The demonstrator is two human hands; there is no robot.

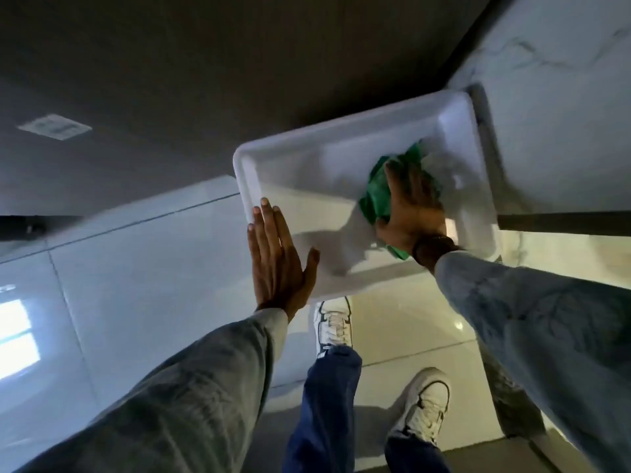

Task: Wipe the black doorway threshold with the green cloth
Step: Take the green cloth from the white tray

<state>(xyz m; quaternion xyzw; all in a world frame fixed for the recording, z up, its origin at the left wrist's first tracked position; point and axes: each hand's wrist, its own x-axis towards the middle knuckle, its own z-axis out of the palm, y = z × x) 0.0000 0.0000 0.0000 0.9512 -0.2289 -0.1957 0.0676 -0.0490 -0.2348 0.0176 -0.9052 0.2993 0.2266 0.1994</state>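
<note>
The green cloth (378, 196) lies bunched inside a white plastic tub (244, 186) on the floor. My right hand (415, 213) reaches into the tub and grips the cloth, covering most of it. My left hand (277, 264) is open with its fingers straight, lying against the tub's near left rim. The black doorway threshold (563, 222) runs as a dark strip across the floor. It shows to the right of the tub and again at the far left, and the tub hides its middle part.
Glossy pale floor tiles (136, 285) surround the tub. My two white shoes (333, 327) (423, 407) stand just behind it. A dark surface (170, 80) with a small label (54, 126) fills the top. A marble-patterned white surface (563, 97) is at the upper right.
</note>
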